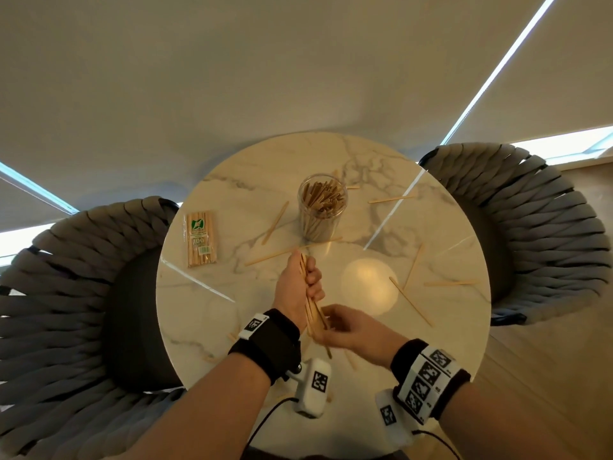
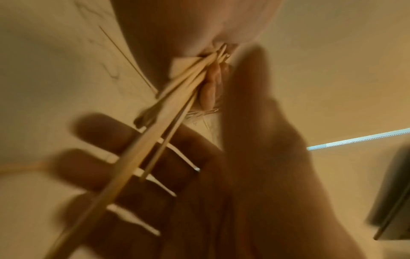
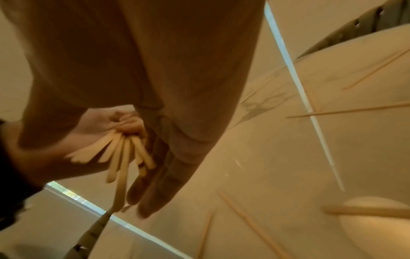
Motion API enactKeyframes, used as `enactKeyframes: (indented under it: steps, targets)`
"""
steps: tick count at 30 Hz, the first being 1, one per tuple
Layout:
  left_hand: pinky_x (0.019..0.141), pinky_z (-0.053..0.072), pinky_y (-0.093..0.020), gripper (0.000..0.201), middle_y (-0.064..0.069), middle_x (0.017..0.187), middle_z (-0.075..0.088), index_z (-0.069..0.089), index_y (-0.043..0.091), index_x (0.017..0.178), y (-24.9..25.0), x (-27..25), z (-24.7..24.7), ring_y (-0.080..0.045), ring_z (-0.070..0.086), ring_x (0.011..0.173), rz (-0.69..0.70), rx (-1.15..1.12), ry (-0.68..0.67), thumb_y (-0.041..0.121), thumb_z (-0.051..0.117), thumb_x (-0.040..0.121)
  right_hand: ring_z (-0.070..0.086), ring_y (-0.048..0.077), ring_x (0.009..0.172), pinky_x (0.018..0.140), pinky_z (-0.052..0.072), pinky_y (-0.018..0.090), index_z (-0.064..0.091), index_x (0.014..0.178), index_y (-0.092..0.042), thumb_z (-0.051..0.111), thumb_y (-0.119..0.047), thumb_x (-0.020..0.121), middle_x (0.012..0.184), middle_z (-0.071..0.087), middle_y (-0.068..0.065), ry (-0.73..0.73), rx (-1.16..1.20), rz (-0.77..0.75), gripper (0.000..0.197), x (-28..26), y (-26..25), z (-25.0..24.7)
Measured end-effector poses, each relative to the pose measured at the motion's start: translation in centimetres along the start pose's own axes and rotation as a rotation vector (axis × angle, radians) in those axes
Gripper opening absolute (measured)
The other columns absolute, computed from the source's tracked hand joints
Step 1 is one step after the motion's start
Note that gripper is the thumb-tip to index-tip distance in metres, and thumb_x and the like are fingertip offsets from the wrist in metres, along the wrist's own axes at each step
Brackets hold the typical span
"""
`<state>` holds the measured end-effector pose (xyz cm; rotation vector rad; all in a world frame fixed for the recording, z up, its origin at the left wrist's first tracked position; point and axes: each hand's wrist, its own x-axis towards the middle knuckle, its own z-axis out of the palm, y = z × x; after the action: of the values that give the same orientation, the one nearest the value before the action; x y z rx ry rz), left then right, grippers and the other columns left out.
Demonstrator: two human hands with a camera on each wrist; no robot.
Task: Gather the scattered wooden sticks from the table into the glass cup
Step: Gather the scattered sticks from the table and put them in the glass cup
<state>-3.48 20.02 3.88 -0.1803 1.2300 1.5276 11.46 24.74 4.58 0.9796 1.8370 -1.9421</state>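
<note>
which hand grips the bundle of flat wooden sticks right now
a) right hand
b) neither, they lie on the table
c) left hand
c: the left hand has its fingers curled round the bundle of flat wooden sticks, while the right hand is open at their lower ends.

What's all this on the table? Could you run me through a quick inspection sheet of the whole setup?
Surface: round marble table, glossy, lamp glare.
Job's things: glass cup upright, full of wooden sticks; loose sticks lie scattered around it.
Clutter: sealed stick packet at left.
Grippers: left hand grips a bundle of sticks; right hand open, fingers at the bundle's lower end.
Cables: black wrist-camera cables.
Surroundings: two woven chairs, drawn blinds.
</note>
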Motion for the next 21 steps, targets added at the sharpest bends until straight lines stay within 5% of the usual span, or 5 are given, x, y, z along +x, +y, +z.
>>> enactKeyframes:
  steps: [3, 6, 12, 17, 21]
  targets:
    - [0.046, 0.026, -0.025, 0.025, 0.004, 0.061, 0.039, 0.057, 0.018, 0.106, -0.2, -0.2, 0.9, -0.010, 0.027, 0.046, 0.082, -0.017, -0.001, 0.029, 0.035, 0.106, 0.066, 0.020, 0.074, 0.070, 0.057, 0.030, 0.052, 0.120, -0.011, 0.073, -0.026, 0.087, 0.098, 0.069, 0.019, -0.045, 0.076, 0.018, 0.041, 0.4, -0.2, 1.3]
    - [0.048, 0.030, -0.026, 0.025, 0.002, 0.064, 0.041, 0.056, 0.020, 0.108, -0.3, 0.1, 1.3, -0.011, 0.031, 0.048, 0.144, -0.011, 0.030, 0.030, 0.034, 0.107, 0.048, 0.012, 0.055, 0.052, 0.041, 0.027, 0.048, 0.100, -0.009, 0.058, -0.014, 0.092, 0.080, 0.055, 0.010, -0.002, 0.148, 0.039, 0.014, 0.9, -0.4, 2.1]
    - [0.048, 0.029, -0.027, 0.035, 0.002, 0.060, 0.040, 0.049, 0.015, 0.092, -0.5, -0.2, 2.2, -0.011, 0.032, 0.047, 0.191, 0.163, 0.042, 0.043, 0.037, 0.108, 0.039, 0.007, 0.046, 0.044, 0.037, 0.024, 0.048, 0.096, -0.014, 0.056, -0.019, 0.093, 0.074, 0.051, 0.002, 0.086, -0.022, 0.053, 0.009, 1.1, -0.2, 2.1]
    - [0.045, 0.021, -0.028, 0.049, 0.005, 0.056, 0.029, 0.052, 0.019, 0.077, -0.1, -0.2, 2.3, -0.009, 0.024, 0.045, 0.138, 0.004, 0.150, 0.056, 0.038, 0.105, 0.041, 0.012, 0.047, 0.046, 0.036, 0.027, 0.055, 0.084, -0.012, 0.066, -0.023, 0.087, 0.062, 0.049, 0.001, 0.154, 0.076, 0.065, 0.015, 1.2, -0.5, 2.1]
    - [0.048, 0.036, -0.025, 0.041, 0.001, 0.059, 0.044, 0.048, 0.017, 0.080, -1.0, -0.5, 2.3, -0.012, 0.038, 0.048, 0.137, -0.028, 0.139, 0.047, 0.042, 0.107, 0.039, 0.009, 0.043, 0.042, 0.035, 0.022, 0.056, 0.084, -0.011, 0.066, -0.022, 0.087, 0.062, 0.048, 0.002, 0.236, -0.008, 0.091, 0.015, 1.4, -0.9, 2.1]
